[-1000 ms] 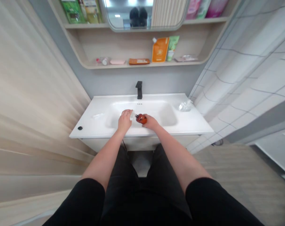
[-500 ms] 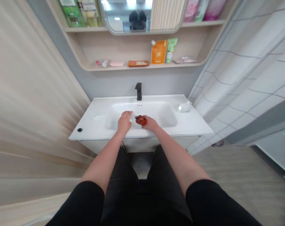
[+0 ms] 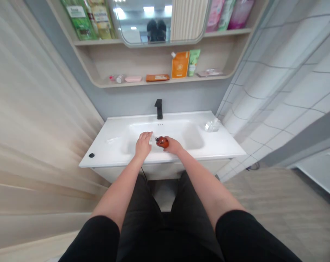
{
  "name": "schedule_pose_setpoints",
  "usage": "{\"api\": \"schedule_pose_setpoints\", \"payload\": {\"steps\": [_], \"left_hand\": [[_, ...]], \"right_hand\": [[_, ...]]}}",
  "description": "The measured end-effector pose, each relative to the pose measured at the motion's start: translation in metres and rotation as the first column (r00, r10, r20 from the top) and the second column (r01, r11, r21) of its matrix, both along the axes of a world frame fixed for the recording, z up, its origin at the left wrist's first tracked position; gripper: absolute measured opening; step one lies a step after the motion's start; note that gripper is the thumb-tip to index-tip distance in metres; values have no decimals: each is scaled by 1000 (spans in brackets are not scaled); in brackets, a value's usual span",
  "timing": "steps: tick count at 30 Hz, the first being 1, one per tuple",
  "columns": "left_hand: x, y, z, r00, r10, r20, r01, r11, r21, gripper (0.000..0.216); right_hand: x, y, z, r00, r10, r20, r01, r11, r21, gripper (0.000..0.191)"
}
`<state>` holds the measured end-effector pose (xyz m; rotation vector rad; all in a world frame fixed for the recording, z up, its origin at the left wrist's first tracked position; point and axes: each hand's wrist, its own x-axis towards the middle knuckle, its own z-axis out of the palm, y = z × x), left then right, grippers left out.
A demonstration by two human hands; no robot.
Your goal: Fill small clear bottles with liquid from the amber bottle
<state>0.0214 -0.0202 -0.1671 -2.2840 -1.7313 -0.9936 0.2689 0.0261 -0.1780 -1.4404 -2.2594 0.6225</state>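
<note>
Over the near half of the white sink [image 3: 192, 136], right hand [image 3: 172, 145] grips an amber bottle [image 3: 162, 142] tipped leftward. Left hand [image 3: 143, 145] holds a small clear container [image 3: 152, 139] just beside its mouth.

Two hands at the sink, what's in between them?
In the head view, from left to right: a small clear thing in the left hand, then a reddish-brown bottle in the right hand.
</note>
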Motion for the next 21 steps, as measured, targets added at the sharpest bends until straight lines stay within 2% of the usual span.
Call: {"api": "schedule_pose_setpoints", "payload": {"steps": [7,21], "left_hand": [[-1,3,-4,1000,6,1,-6,1000,6,83],[1,1,1,1000,1,-25,-1,1000,16,89]], "right_hand": [[0,0,2,1000,0,-4,0,1000,-9,78],[0,-2,3,1000,-7,-2,7,1000,-13,79]]}}
